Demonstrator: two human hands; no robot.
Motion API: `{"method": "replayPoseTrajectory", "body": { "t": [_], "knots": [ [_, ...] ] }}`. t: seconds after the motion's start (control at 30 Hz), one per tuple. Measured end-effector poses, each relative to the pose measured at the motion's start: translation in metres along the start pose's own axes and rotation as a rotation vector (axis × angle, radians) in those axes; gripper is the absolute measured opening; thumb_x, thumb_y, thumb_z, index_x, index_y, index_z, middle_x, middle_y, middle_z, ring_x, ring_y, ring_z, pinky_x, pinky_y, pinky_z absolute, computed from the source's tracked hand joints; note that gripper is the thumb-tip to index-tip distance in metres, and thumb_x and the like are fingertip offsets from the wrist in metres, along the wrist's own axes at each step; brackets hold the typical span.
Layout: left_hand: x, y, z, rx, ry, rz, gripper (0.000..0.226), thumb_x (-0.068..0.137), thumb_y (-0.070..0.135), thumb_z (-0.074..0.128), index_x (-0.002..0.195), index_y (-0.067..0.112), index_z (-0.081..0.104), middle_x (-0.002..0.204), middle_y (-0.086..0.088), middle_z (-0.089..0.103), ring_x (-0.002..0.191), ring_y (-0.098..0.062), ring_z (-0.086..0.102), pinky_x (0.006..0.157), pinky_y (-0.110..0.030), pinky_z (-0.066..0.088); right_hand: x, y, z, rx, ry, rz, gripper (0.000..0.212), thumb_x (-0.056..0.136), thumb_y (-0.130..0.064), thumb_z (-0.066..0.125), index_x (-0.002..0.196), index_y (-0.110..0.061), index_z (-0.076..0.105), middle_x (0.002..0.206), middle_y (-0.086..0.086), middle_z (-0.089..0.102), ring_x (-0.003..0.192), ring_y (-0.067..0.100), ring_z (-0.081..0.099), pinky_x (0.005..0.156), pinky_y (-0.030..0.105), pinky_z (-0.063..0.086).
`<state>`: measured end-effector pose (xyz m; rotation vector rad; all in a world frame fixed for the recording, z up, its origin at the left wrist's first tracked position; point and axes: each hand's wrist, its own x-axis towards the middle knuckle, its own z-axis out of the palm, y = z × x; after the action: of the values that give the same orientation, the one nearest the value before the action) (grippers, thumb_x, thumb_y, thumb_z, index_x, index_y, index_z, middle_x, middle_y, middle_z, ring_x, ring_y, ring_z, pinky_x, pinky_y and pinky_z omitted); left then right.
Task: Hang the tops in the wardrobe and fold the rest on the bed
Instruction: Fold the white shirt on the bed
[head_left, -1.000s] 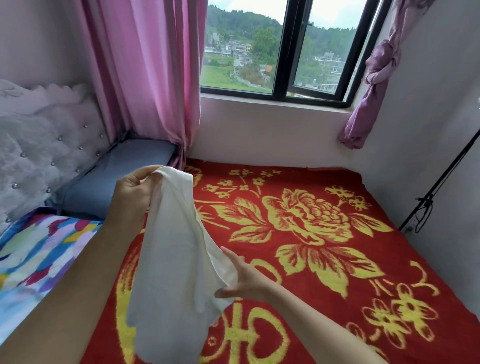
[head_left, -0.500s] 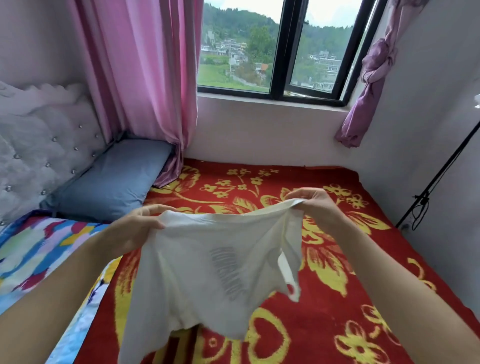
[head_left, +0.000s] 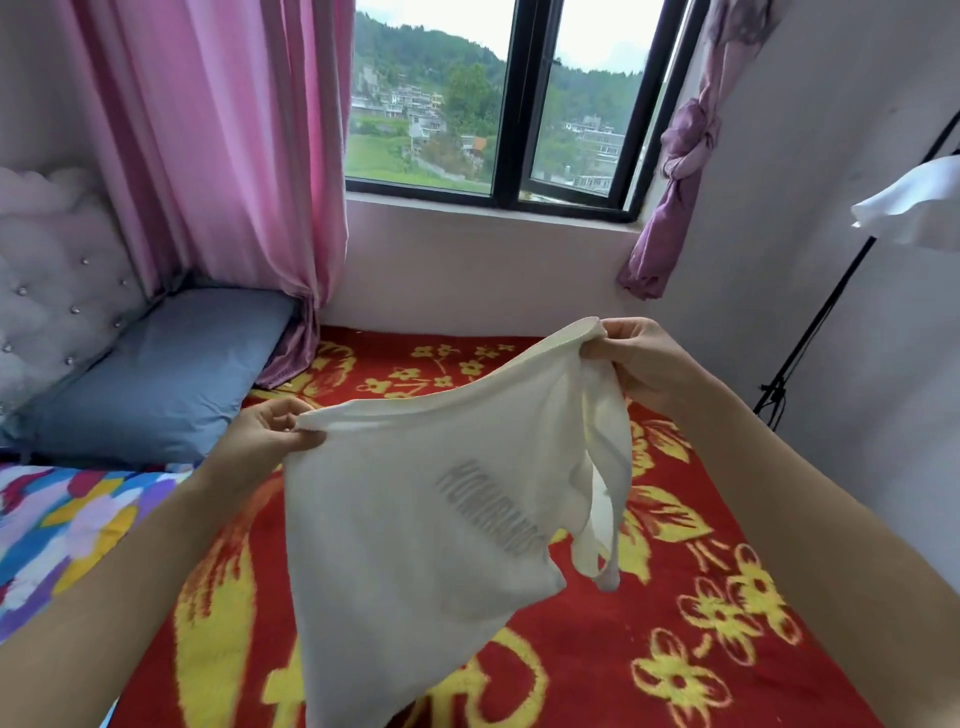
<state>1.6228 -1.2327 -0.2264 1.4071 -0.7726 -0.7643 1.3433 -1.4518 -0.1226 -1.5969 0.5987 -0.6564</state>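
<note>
A thin, soft white top hangs spread above the fuzzy red blanket with yellow flowers. The left hand pinches one end of its ribbed edge and the right hand grips the other end, higher above the blanket. Grey lettering on the cloth is too faint to read, and the frame cuts off the top's lower part.

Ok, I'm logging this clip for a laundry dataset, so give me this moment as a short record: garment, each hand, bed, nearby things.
garment: white top, held spread in the air, grey lettering showing
left hand: pinches the top's left upper edge
right hand: grips its right upper edge, higher up
bed: red blanket with yellow flowers, under the top
nearby: blue pillow, pink curtain
</note>
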Motion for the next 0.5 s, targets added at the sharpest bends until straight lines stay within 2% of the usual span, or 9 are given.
{"method": "replayPoseTrajectory", "body": {
  "t": [0.1,0.17,0.2,0.27,0.3,0.37,0.4,0.47,0.5],
  "knots": [
    [0.008,0.016,0.015,0.301,-0.013,0.150,0.076,0.052,0.031,0.079,0.120,0.040,0.046,0.121,-0.003,0.051,0.111,-0.019,0.049,0.091,-0.030,0.043,-0.002,-0.005,0.014,-0.063,-0.045,0.006,0.012,0.082,0.007,0.058,0.076,0.000,0.065,0.065,0.004,0.063,0.055,0.013,0.057,0.054,0.023,0.047],
    [0.007,0.033,0.046,0.363,-0.224,0.237,0.101,0.041,0.056,0.084,0.126,0.055,0.031,0.137,0.008,0.040,0.127,-0.007,0.037,0.101,-0.029,0.032,-0.003,-0.010,0.031,-0.125,-0.112,-0.014,0.019,0.081,0.007,0.061,0.069,-0.005,0.068,0.066,0.005,0.060,0.058,0.014,0.056,0.057,0.024,0.047],
    [0.007,0.040,0.064,0.341,-0.340,0.247,0.107,0.039,0.062,0.084,0.130,0.053,0.028,0.137,0.010,0.042,0.127,-0.004,0.038,0.102,-0.026,0.031,-0.004,-0.011,0.041,-0.165,-0.151,-0.032,0.021,0.081,0.007,0.063,0.067,-0.008,0.069,0.065,0.004,0.060,0.059,0.013,0.056,0.058,0.024,0.047],
    [0.008,0.048,0.098,0.221,-0.491,0.211,0.101,0.050,0.049,0.086,0.136,0.031,0.037,0.124,0.002,0.059,0.115,-0.007,0.054,0.095,-0.024,0.042,-0.005,-0.011,0.055,-0.228,-0.185,-0.053,0.018,0.078,0.007,0.065,0.068,-0.007,0.068,0.063,0.001,0.060,0.059,0.010,0.055,0.059,0.021,0.047],
    [0.008,0.050,0.111,0.183,-0.516,0.190,0.085,0.057,0.037,0.087,0.130,0.016,0.050,0.110,-0.003,0.065,0.102,-0.012,0.061,0.087,-0.025,0.047,-0.006,-0.010,0.059,-0.235,-0.177,-0.055,0.015,0.077,0.008,0.066,0.071,-0.006,0.067,0.063,0.001,0.060,0.058,0.008,0.055,0.058,0.020,0.046],
    [0.008,0.049,0.128,0.177,-0.425,0.194,0.057,0.061,0.026,0.084,0.103,-0.008,0.064,0.086,-0.009,0.063,0.080,-0.018,0.060,0.076,-0.029,0.047,-0.009,-0.002,0.059,-0.223,-0.125,-0.076,0.011,0.077,0.008,0.066,0.078,-0.003,0.068,0.067,0.003,0.062,0.059,0.006,0.057,0.060,0.017,0.047],
    [0.010,0.046,0.133,0.154,-0.366,0.192,0.052,0.061,0.027,0.080,0.092,-0.012,0.065,0.080,-0.011,0.061,0.075,-0.020,0.058,0.072,-0.032,0.047,-0.013,0.006,0.054,-0.184,-0.082,-0.082,0.010,0.078,0.004,0.068,0.083,-0.005,0.068,0.072,0.003,0.064,0.064,0.007,0.059,0.062,0.017,0.047],
    [0.009,0.042,0.138,0.061,-0.274,0.182,0.046,0.063,0.028,0.074,0.084,-0.012,0.065,0.076,-0.011,0.060,0.070,-0.021,0.056,0.066,-0.031,0.047,-0.021,0.032,0.045,-0.122,0.026,-0.067,0.020,0.079,-0.018,0.073,0.098,-0.014,0.068,0.090,0.003,0.067,0.082,0.011,0.062,0.069,0.016,0.048],
    [0.008,0.042,0.140,0.030,-0.236,0.185,0.047,0.065,0.029,0.072,0.084,-0.013,0.063,0.074,-0.011,0.057,0.068,-0.021,0.053,0.062,-0.029,0.045,-0.029,0.046,0.043,-0.143,0.094,-0.035,0.039,0.075,-0.037,0.075,0.106,-0.017,0.065,0.099,0.002,0.066,0.091,0.012,0.062,0.070,0.013,0.048]
  ]
}}
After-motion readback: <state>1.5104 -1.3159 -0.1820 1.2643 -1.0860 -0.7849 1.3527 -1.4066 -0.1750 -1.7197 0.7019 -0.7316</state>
